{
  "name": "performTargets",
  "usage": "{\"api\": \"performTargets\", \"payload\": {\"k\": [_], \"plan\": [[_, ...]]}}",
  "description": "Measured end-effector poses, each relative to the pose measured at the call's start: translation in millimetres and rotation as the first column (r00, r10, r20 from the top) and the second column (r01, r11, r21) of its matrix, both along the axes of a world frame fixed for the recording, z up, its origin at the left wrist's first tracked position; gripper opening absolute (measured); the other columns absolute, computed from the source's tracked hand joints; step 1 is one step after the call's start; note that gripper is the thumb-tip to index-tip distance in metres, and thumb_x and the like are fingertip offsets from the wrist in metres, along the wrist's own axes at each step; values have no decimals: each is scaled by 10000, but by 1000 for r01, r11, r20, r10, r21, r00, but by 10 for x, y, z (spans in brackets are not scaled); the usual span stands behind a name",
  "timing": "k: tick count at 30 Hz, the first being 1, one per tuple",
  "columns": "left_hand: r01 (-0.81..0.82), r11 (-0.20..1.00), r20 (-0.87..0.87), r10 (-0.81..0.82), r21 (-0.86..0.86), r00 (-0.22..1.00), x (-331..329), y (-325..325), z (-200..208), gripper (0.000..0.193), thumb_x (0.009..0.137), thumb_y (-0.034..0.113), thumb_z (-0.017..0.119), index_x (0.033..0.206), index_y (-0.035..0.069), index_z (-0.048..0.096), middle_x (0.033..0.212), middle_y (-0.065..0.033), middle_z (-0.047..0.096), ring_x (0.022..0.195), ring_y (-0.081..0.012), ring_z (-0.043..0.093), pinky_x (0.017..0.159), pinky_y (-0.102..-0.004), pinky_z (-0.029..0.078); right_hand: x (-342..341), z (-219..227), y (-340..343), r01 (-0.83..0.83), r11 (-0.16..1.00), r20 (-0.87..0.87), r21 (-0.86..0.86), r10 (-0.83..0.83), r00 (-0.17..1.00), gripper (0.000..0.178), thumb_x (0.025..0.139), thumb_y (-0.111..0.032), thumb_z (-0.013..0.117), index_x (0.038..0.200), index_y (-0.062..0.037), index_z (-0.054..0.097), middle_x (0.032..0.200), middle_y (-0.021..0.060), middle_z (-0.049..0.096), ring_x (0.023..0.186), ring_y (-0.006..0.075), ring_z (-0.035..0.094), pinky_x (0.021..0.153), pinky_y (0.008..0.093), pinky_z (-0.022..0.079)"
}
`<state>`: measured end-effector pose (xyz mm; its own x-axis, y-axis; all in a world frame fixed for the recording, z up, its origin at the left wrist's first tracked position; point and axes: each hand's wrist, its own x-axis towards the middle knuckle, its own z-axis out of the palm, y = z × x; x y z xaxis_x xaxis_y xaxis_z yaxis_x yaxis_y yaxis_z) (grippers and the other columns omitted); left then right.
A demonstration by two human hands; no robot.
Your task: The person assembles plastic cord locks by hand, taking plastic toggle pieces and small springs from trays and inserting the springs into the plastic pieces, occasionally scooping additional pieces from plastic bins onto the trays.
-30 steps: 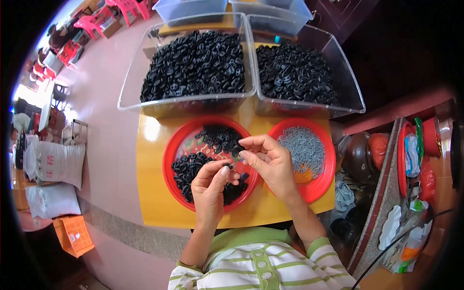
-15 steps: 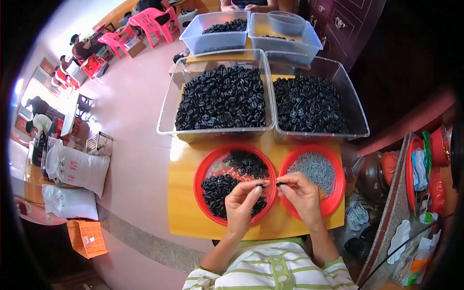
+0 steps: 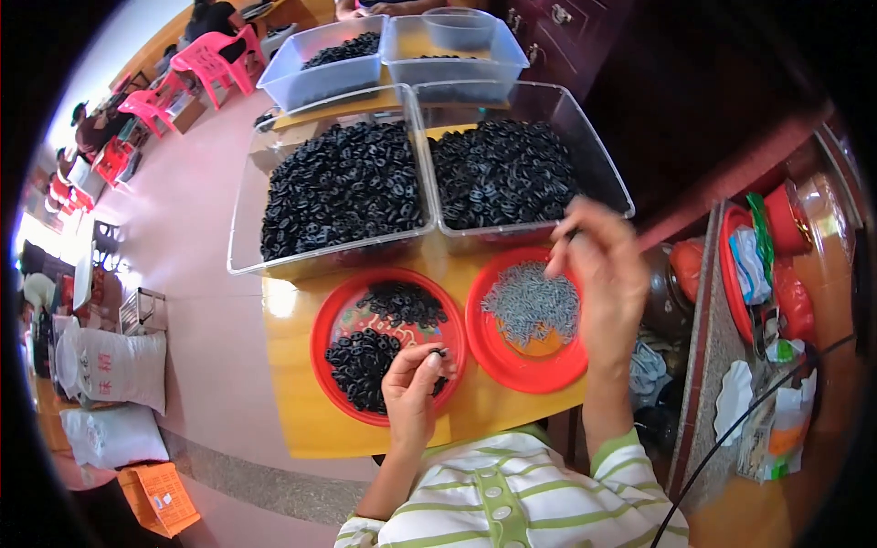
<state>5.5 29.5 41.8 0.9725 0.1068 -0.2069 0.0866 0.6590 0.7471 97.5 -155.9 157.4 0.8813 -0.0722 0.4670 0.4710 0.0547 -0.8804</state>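
Over the right part of the left red tray [image 3: 320, 388], my left hand [image 3: 413, 385] pinches a small black plastic piece [image 3: 440, 353] between thumb and fingertips. Two heaps of black oval pieces [image 3: 363, 365] lie in that tray. My right hand [image 3: 605, 269], smeared by motion, is raised over the far right edge of the right red tray [image 3: 525, 379], near the front of the right clear bin [image 3: 589, 164]. A small dark piece [image 3: 572, 235] shows at its fingertips. Small grey metal pins or screws [image 3: 534, 306] are heaped in the right tray.
The left clear bin [image 3: 242, 233] holds many black oval pieces. Behind stand two bluish tubs [image 3: 315, 87], with a person's arms [image 3: 375, 7] beyond. White sacks [image 3: 119, 365] stand on the left; a cluttered shelf [image 3: 699, 402] is on the right.
My right hand has parted from the left and moved up and right, toward the right bin. The left still pinches its piece. The whole view has shifted, moving the scene leftward.
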Motion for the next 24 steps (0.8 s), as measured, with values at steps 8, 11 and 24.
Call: {"api": "performTargets", "payload": {"k": [8, 11, 24], "plan": [[-60, 997, 30, 58, 48, 998, 93, 81, 179, 148, 891, 3, 559, 1022, -41, 612, 863, -94, 638, 732, -145, 598, 696, -278, 497, 47, -254, -30, -122, 981, -134, 151, 143, 981, 208, 853, -64, 632, 1039, 7, 572, 935, 95, 645, 734, 91, 598, 690, 230, 510], [-42, 997, 26, 40, 64, 999, 102, 85, 186, 144, 889, 14, 575, 1015, -44, 614, 851, -88, 641, 731, -140, 599, 689, -263, 488, -321, -663, 303, -226, 947, -429, 230, 307, 849, 190, 853, 27, 577, 1039, 15, 612, 907, 54, 632, 744, 83, 590, 708, 221, 492], [-60, 990, -45, 66, 130, 997, 67, 59, -10, 120, 884, 36, 604, 989, -16, 630, 858, -51, 652, 731, -84, 591, 679, -218, 479, -452, -1054, 428, -357, 894, -542, 270, 447, 711, 221, 897, -58, 600, 1108, 5, 618, 904, 29, 639, 770, 67, 593, 708, 198, 497]]}}
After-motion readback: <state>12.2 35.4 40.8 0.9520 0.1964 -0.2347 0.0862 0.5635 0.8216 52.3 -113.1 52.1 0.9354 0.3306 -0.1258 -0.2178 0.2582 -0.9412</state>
